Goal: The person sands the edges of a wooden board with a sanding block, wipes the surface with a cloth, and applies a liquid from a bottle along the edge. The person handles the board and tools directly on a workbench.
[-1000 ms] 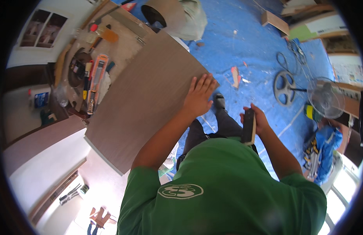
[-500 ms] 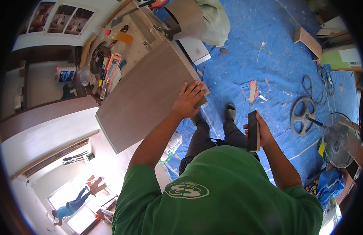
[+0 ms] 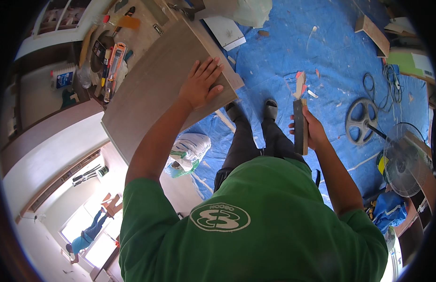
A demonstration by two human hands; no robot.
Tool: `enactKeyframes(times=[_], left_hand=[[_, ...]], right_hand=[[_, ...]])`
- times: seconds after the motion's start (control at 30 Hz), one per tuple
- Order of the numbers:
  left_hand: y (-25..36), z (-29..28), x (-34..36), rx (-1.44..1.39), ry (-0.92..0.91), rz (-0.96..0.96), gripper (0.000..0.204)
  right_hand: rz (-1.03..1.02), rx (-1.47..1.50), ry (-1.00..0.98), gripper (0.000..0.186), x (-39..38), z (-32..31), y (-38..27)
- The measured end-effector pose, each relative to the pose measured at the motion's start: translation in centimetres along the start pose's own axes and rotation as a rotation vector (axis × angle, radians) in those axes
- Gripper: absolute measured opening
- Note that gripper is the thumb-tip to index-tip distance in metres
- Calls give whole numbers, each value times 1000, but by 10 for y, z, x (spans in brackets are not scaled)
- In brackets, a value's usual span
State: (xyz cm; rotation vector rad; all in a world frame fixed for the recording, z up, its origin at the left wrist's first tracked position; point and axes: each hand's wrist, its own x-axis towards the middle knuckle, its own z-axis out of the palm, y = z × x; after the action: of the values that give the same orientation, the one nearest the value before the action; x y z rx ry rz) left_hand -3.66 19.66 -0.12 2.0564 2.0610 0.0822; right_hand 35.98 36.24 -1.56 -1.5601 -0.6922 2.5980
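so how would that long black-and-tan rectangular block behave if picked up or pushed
Likely stiff: the block has straight edges. Probably fairly light, as the right hand alone holds it. Flat faces make rolling unlikely.

The head camera looks down from above the person's green shirt [image 3: 274,216], which is very near. It sees wide, with bent edges, out to the blue floor sheet [image 3: 284,47].

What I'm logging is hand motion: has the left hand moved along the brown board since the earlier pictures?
Yes. Judged against the brown board, the left hand has shifted leftward, away from the board's right-hand corner.
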Motion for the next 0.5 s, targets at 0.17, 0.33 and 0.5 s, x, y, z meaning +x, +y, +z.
enactKeyframes(times=[0.17,0.33,0.5], left_hand=[[38,15,-12,29,-83,146,68],[61,21,-35,-183,-177,349,69],[-17,-5,-15,-144,176,-141,72]], right_hand=[[-70,-141,-62,51,26,22,7],[-122,-261,-136,51,50,69,18],[-292,-559,-163,53,63,103,24]])
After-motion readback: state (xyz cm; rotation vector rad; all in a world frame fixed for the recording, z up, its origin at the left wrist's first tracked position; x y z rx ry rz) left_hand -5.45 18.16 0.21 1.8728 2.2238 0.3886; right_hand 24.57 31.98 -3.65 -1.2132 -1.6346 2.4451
